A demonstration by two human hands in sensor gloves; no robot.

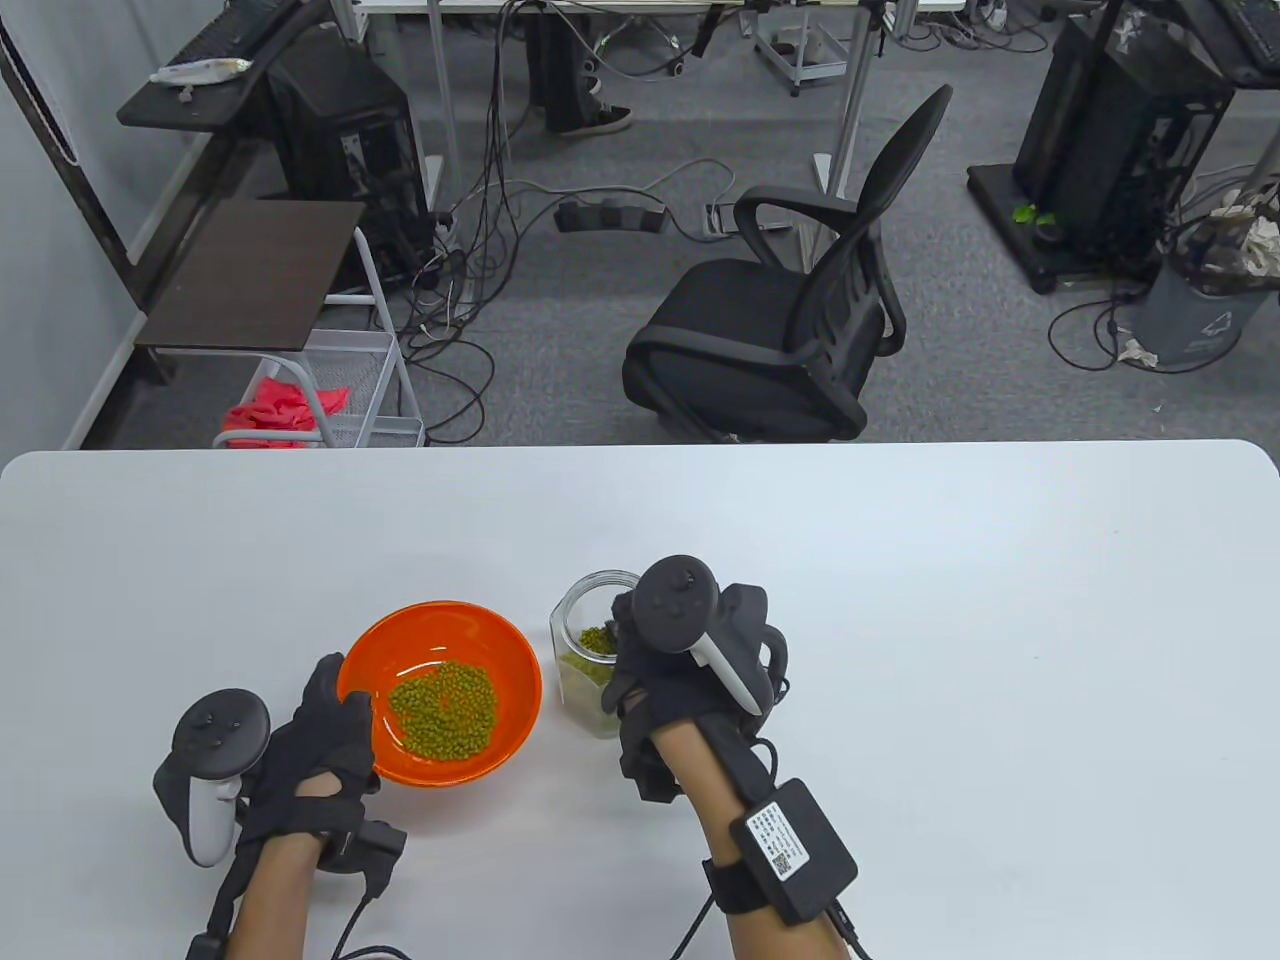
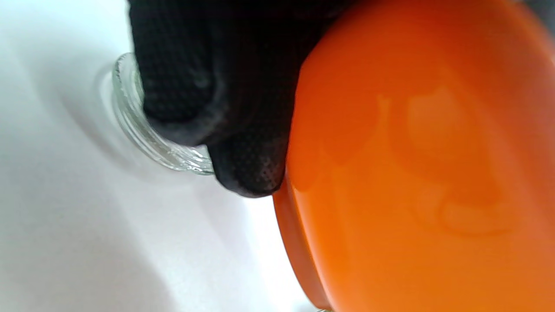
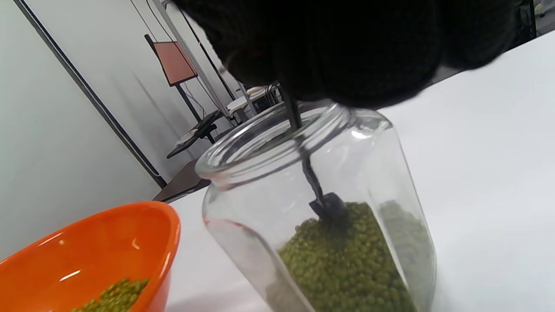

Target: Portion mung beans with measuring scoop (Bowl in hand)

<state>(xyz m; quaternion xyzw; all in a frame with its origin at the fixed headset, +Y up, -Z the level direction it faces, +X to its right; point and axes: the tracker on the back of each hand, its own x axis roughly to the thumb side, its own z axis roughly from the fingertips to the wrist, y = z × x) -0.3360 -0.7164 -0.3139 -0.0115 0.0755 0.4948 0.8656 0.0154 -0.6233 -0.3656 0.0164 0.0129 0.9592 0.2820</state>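
Note:
An orange bowl (image 1: pixel 505 655) with a heap of green mung beans (image 1: pixel 445 708) is tilted at the table's front left. My left hand (image 1: pixel 315 765) grips its near left rim; in the left wrist view my fingers (image 2: pixel 243 130) lie against the bowl's underside (image 2: pixel 425 164). A clear glass jar (image 1: pixel 585 640) of mung beans stands right of the bowl. My right hand (image 1: pixel 665 670) is over the jar's mouth and holds a black measuring scoop (image 3: pixel 331 208) by its handle. The scoop's head is dug into the beans (image 3: pixel 347 264) inside the jar (image 3: pixel 386 143).
The white table (image 1: pixel 950 620) stretches wide to the right and behind the jar. A black office chair (image 1: pixel 790 330) stands beyond the table's far edge. A small shelf cart (image 1: pixel 290 330) is at the back left.

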